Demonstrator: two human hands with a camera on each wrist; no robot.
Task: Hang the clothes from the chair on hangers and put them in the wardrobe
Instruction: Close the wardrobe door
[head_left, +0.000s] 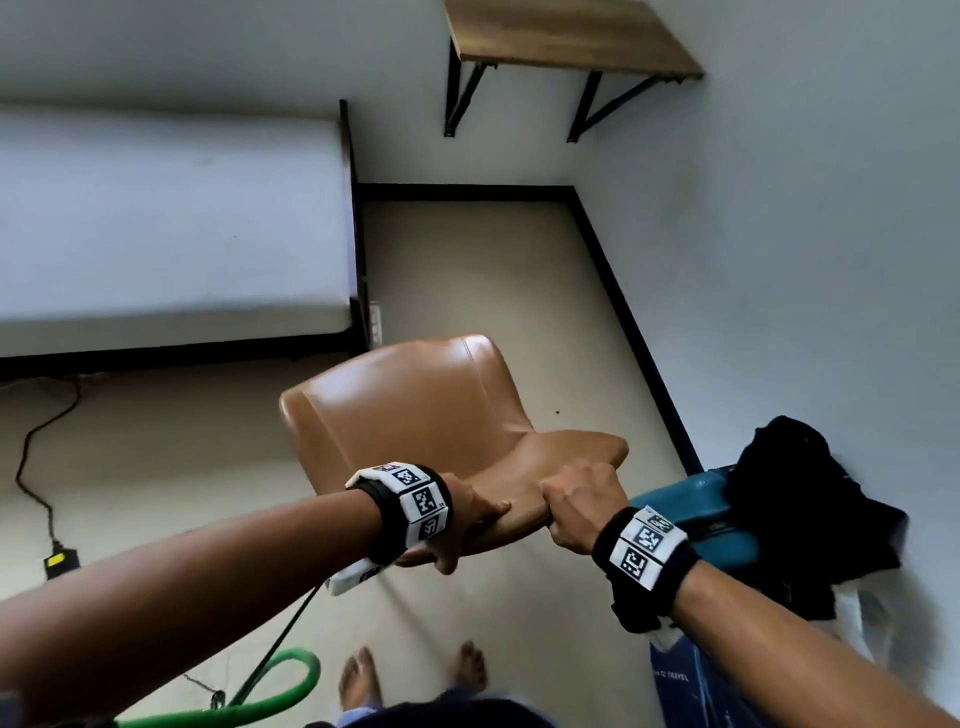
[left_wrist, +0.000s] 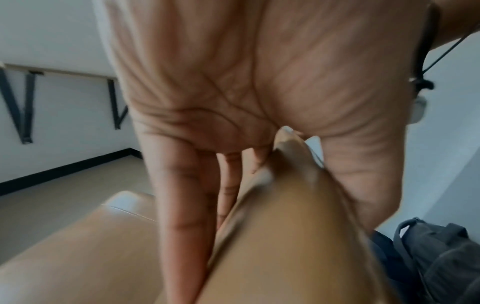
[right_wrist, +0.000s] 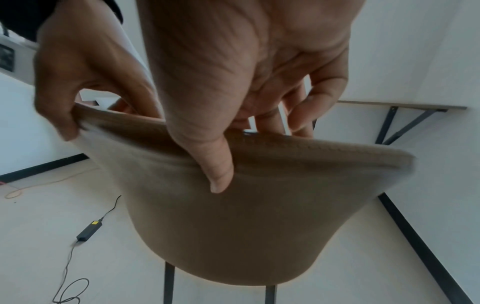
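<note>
Beige floor lies under the chair (head_left: 415, 410), seat facing the shelf, both hands' grip clamped on its backrest.

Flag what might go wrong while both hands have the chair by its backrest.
The chair is gripped only along its top edge by the left hand and right hand, so it could tip or twist. The black garment on the teal suitcase beside it could get knocked off. The charger cable lies on the floor, a possible snag.

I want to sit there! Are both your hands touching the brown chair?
Touching. The right wrist view shows the right hand and left hand gripping the top edge of the chair.
</note>
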